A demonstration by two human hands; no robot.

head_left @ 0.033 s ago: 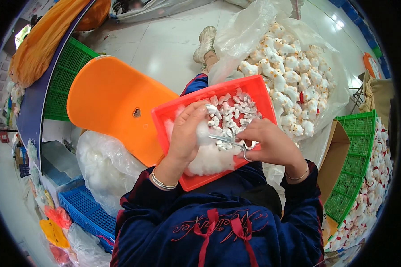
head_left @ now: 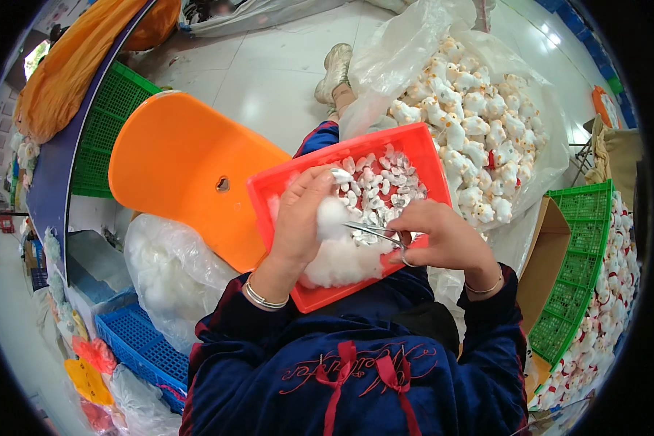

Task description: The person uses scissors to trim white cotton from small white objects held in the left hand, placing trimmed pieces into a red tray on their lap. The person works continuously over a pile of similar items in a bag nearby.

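Observation:
A red plastic tray [head_left: 425, 145] rests on my lap and holds several small white plush pieces [head_left: 374, 189] and a heap of white stuffing [head_left: 341, 258]. My left hand [head_left: 301, 218] is over the tray's left half, pinching a small white plush piece [head_left: 333, 212] together with a tuft of filling. My right hand [head_left: 443, 240] sits at the tray's near right edge and grips thin metal forceps [head_left: 370, 232]. Their tips point left into the stuffing beside my left hand.
An orange plastic chair [head_left: 182, 160] lies to the left of the tray. A clear bag of white plush toys [head_left: 472, 123] is beyond it on the right. Green crates [head_left: 574, 291] [head_left: 109, 123], a blue crate [head_left: 134, 341], a bag of stuffing [head_left: 171, 272] and a cardboard box [head_left: 541, 261] surround me.

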